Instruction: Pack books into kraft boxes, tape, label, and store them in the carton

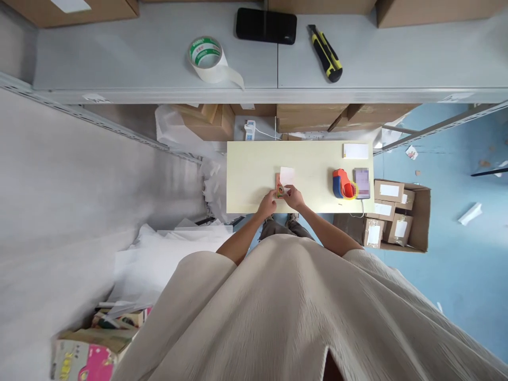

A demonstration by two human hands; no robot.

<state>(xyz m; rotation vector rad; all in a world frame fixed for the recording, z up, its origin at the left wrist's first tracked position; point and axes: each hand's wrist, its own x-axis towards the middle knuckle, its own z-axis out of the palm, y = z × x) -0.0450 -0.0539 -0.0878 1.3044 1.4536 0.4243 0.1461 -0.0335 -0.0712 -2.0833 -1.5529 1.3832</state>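
Observation:
On the pale yellow table [248, 177] lies a small orange packet [278, 180] with a printed picture on it, too small to make out. A white slip of paper [286, 175] partly covers its upper right, and its lower edge looks curled up. My left hand [267, 205] grips the packet's lower left edge with bent fingers. At the lower right, my right hand [294, 198] pinches the slip's lower part over the packet. Farther right on the table sits a red and blue tape dispenser [343, 185].
Beside the dispenser are a purple-screened device [361, 182] and a white box [355, 151]. The shelf [138, 58] above bears a tape roll [206, 59], a black phone [265, 26] and a utility knife [325, 54]. A carton [421, 219] of small boxes stands right of the table.

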